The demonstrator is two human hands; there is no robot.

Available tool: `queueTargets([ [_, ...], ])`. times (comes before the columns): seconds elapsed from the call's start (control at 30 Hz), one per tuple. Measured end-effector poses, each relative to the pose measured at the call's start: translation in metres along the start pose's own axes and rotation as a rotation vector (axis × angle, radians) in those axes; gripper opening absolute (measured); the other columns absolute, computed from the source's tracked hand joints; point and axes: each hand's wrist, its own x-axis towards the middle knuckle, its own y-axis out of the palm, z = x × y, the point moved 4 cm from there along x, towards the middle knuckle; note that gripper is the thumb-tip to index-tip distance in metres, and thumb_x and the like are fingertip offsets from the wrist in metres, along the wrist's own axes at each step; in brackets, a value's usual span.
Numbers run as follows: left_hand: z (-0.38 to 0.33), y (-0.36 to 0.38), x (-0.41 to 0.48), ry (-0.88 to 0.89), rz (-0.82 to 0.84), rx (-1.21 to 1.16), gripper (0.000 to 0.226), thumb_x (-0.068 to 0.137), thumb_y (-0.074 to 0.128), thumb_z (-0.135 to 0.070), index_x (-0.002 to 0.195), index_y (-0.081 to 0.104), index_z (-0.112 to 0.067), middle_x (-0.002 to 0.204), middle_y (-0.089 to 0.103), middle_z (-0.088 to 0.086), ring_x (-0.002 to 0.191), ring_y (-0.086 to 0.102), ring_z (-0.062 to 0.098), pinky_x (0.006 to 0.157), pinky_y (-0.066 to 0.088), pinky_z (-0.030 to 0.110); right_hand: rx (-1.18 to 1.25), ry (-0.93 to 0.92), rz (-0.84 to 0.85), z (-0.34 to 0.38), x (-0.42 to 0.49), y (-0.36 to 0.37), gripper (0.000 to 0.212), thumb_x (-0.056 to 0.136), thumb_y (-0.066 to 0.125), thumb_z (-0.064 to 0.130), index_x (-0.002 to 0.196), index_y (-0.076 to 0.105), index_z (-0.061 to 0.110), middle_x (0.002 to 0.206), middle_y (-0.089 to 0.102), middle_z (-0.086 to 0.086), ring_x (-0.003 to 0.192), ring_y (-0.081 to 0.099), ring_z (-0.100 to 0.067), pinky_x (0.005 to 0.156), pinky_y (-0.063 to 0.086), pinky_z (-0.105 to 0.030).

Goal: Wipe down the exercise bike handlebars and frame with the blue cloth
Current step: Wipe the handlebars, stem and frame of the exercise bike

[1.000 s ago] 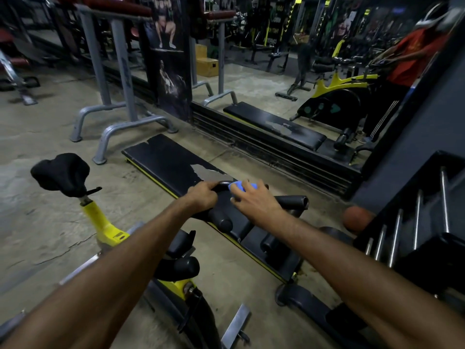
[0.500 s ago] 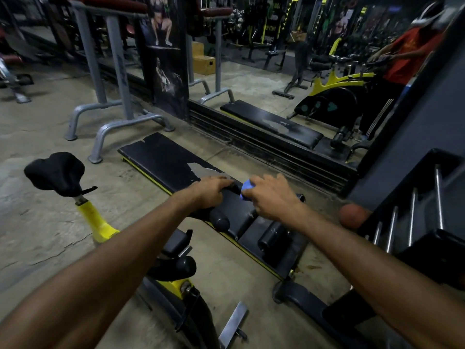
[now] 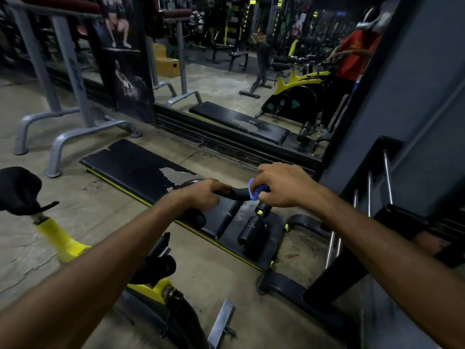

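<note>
While the left hand (image 3: 201, 195) is clenched around the left part of the black handlebar (image 3: 235, 192), the right hand (image 3: 283, 186) is closed over the cloth (image 3: 254, 191), pressing it around the bar's right part. The cloth is blue and mostly hidden under the fingers; only a bunched edge shows at the thumb side, touching the bar. A short stretch of bare bar shows between the two hands. Below the right hand the bar's end (image 3: 261, 210) carries a small yellow mark.

Both forearms reach in from the lower edge of the view. The saddle (image 3: 18, 190) sits at far left on a yellow post (image 3: 59, 239). The yellow frame (image 3: 156, 285) runs under the left forearm, with a black knob (image 3: 161, 267) on top of it.

Beyond the bar, a black bench (image 3: 141, 170) lies flat on the concrete floor (image 3: 226, 273), its cover torn near the middle. A mirror (image 3: 251, 71) along the far wall reflects a second yellow bike and a person in an orange shirt. A dark rack (image 3: 377, 197) with metal rods stands at right.
</note>
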Motion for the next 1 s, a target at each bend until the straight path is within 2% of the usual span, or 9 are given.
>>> queueTargets([
  [0.13, -0.019, 0.005, -0.004, 0.024, 0.032, -0.019, 0.067, 0.087, 0.043, 0.007, 0.145, 0.051, -0.027, 0.134, 0.055, 0.002, 0.111, 0.049, 0.015, 0.089, 0.036, 0.024, 0.166, 0.107, -0.096, -0.020, -0.019, 0.002, 0.029, 0.078, 0.057, 0.036, 0.102, 0.069, 0.045, 0.094, 0.055, 0.015, 0.084, 0.055, -0.010, 0.067, 0.044, -0.029],
  [0.23, -0.027, 0.010, -0.003, 0.021, 0.027, -0.015, 0.059, 0.087, 0.044, 0.004, 0.136, 0.059, -0.026, 0.122, 0.065, 0.006, 0.106, 0.061, 0.023, 0.084, 0.049, 0.033, 0.585, 0.244, -0.426, -0.039, -0.034, 0.016, 0.027, 0.078, 0.067, 0.018, 0.098, 0.076, 0.034, 0.087, 0.059, 0.022, 0.085, 0.057, -0.006, 0.076, 0.045, -0.018],
  [0.3, -0.029, 0.012, -0.001, 0.005, 0.013, -0.003, 0.052, 0.087, 0.045, 0.001, 0.128, 0.064, -0.024, 0.110, 0.068, 0.007, 0.099, 0.064, 0.025, 0.075, 0.049, 0.029, 0.780, 0.318, -0.614, -0.038, -0.040, 0.033, 0.026, 0.080, 0.071, 0.011, 0.102, 0.075, 0.025, 0.096, 0.063, 0.015, 0.089, 0.058, -0.002, 0.080, 0.039, -0.004],
  [0.37, -0.030, 0.015, 0.000, -0.010, 0.009, 0.011, 0.044, 0.087, 0.047, 0.000, 0.120, 0.065, -0.023, 0.104, 0.066, 0.005, 0.096, 0.062, 0.024, 0.069, 0.044, 0.026, 0.829, 0.332, -0.661, -0.028, -0.047, 0.057, 0.025, 0.080, 0.074, 0.011, 0.102, 0.073, 0.023, 0.101, 0.063, 0.004, 0.090, 0.057, 0.005, 0.082, 0.038, -0.003],
  [0.57, -0.039, 0.017, -0.002, -0.103, -0.003, 0.048, 0.044, 0.089, 0.050, -0.002, 0.126, 0.062, -0.024, 0.115, 0.064, 0.008, 0.107, 0.060, 0.027, 0.093, 0.049, 0.044, 0.842, 0.321, -0.849, -0.031, -0.070, 0.084, 0.025, 0.080, 0.073, 0.010, 0.104, 0.072, 0.018, 0.101, 0.059, 0.004, 0.089, 0.059, -0.005, 0.079, 0.049, -0.020],
  [0.67, -0.049, 0.020, -0.004, -0.162, -0.033, 0.060, 0.045, 0.086, 0.050, -0.002, 0.123, 0.065, -0.024, 0.114, 0.066, 0.003, 0.106, 0.060, 0.023, 0.094, 0.050, 0.041, 0.784, 0.124, -0.775, -0.025, -0.057, 0.076, 0.030, 0.083, 0.070, 0.013, 0.113, 0.070, 0.020, 0.113, 0.052, 0.005, 0.095, 0.057, -0.007, 0.078, 0.048, -0.015],
  [0.83, -0.037, 0.031, -0.004, -0.254, -0.135, 0.149, 0.058, 0.077, 0.046, -0.021, 0.128, 0.058, -0.045, 0.128, 0.064, -0.005, 0.114, 0.059, 0.020, 0.099, 0.050, 0.045, 0.656, -0.020, -0.692, -0.055, -0.060, 0.092, 0.030, 0.075, 0.066, 0.017, 0.103, 0.070, 0.025, 0.110, 0.053, 0.006, 0.085, 0.061, -0.016, 0.065, 0.054, -0.035],
  [0.9, -0.053, 0.028, -0.022, -0.340, -0.239, 0.318, 0.053, 0.081, 0.042, -0.029, 0.130, 0.055, -0.047, 0.138, 0.057, -0.008, 0.121, 0.055, 0.023, 0.099, 0.049, 0.047, 0.786, -0.008, -0.697, -0.066, -0.059, 0.094, 0.027, 0.077, 0.064, 0.014, 0.102, 0.069, 0.024, 0.107, 0.054, 0.006, 0.083, 0.061, -0.011, 0.065, 0.054, -0.031],
  [1.0, -0.058, 0.023, -0.037, -0.544, -0.341, 0.426, 0.048, 0.090, 0.052, -0.026, 0.137, 0.053, -0.034, 0.139, 0.052, -0.001, 0.121, 0.053, 0.026, 0.092, 0.050, 0.042, 1.394, 0.163, -0.632, -0.067, -0.041, 0.095, 0.023, 0.087, 0.058, -0.002, 0.103, 0.066, 0.012, 0.094, 0.060, -0.002, 0.070, 0.062, -0.001, 0.060, 0.052, -0.020],
])
